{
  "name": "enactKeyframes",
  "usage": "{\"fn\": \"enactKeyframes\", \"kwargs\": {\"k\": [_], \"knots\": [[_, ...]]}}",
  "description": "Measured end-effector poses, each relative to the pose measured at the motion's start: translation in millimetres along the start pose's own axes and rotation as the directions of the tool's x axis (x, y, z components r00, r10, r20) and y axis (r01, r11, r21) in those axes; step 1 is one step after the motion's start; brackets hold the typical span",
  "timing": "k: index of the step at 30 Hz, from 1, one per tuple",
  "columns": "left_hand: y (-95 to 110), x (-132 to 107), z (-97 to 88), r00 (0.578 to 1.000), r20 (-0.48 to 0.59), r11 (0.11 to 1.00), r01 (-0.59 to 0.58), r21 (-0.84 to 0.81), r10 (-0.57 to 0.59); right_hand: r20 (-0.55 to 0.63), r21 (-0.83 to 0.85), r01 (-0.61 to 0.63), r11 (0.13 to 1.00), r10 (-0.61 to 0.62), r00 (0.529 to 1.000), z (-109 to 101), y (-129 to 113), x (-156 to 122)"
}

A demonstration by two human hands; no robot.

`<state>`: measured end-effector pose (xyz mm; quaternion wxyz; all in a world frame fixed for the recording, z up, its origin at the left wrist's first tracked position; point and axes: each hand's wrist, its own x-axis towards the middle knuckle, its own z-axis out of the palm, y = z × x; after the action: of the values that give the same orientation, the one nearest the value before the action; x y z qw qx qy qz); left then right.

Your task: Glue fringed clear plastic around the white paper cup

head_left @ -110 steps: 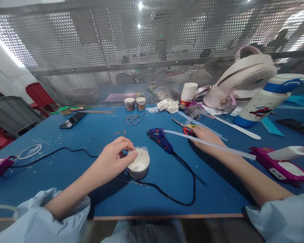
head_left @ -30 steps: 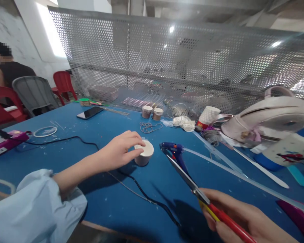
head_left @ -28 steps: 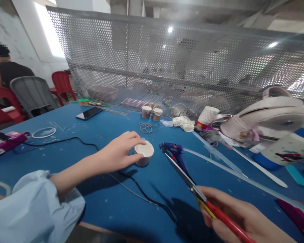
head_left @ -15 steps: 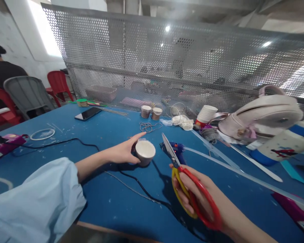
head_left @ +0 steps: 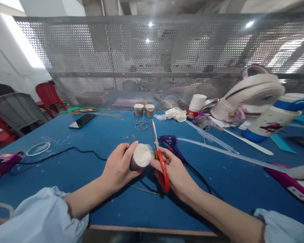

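My left hand (head_left: 120, 165) is closed around a small paper cup (head_left: 142, 156), tilted so that its white round end faces me and to the right. The cup's side is dark grey-brown. Red-and-yellow-handled scissors (head_left: 164, 172) are in my right hand (head_left: 176, 170), blades pointing up and away from me. My right fingertips are close to the cup's right edge; whether they touch it I cannot tell. Just beyond that hand lies a blue glue gun (head_left: 171, 143). A loose grey cord (head_left: 142, 125) lies behind the cup.
Two similar cups (head_left: 138, 110) stand near the perforated metal screen (head_left: 91, 67). A phone (head_left: 82, 120) lies left. To the right are stacked paper cups (head_left: 198, 102), clear glue sticks (head_left: 218, 143), a pale bag (head_left: 245, 94) and a large bottle (head_left: 273, 118). Purple power strips (head_left: 5, 165) flank the table.
My left hand has lifted and tilted the cup off the table. My right hand has brought the scissors left, close beside the cup. The head view has shifted slightly.
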<state>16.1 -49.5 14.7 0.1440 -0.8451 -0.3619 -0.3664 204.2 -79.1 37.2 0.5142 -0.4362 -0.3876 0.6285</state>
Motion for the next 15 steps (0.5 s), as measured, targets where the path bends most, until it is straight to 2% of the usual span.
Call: {"fn": "enactKeyframes", "kwargs": {"k": [3, 6, 11, 15], "knots": [[2, -4, 1.1, 1.000, -0.003, 0.996, -0.017, 0.092, 0.017, 0.004, -0.005, 0.014, 1.000, -0.014, 1.000, -3, 6, 4], [5, -5, 2.8, 1.000, -0.006, 0.994, -0.023, 0.106, 0.024, 0.004, -0.009, 0.060, 0.998, -0.060, 0.998, -4, 9, 8], [8, -3, 3.0, 0.988, 0.089, 0.981, 0.139, -0.137, -0.127, -0.027, -0.103, 0.138, 0.985, -0.142, 0.990, -4, 3, 14], [9, 4, -3.2, 0.942, 0.219, 0.883, 0.318, -0.345, -0.254, 0.001, -0.176, 0.186, 0.967, -0.189, 0.982, -9, -6, 22]]}}
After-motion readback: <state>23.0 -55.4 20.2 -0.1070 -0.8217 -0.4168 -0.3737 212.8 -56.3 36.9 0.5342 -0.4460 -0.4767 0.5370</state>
